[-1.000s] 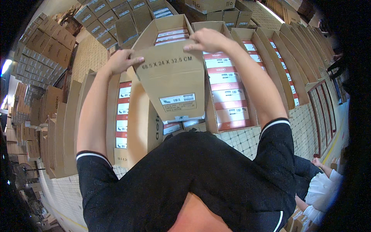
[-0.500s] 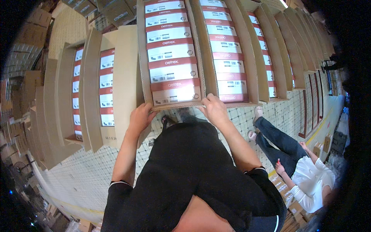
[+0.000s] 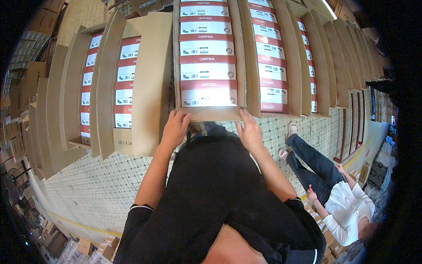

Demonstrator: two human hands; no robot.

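Possibly, an uneven tug risked tearing the end flap (image 3: 214, 115) at the near end of the open carton (image 3: 240, 70), because the left hand (image 3: 175, 130) and right hand (image 3: 250, 133) gripped its opposite corners while shoe boxes (image 3: 209, 96) loaded the carton.

A black top (image 3: 206, 185) is worn, cut with short sleeves and opened at the neck in a pointed V. The left sleeve (image 3: 137, 222) and the right sleeve (image 3: 303, 220) are both trimmed at the cuff with a thin white line. Another short white stripe (image 3: 315, 256) is set on the top's right side. The forearms are left bare, as are the left hand (image 3: 176, 127) and the right hand (image 3: 250, 131).
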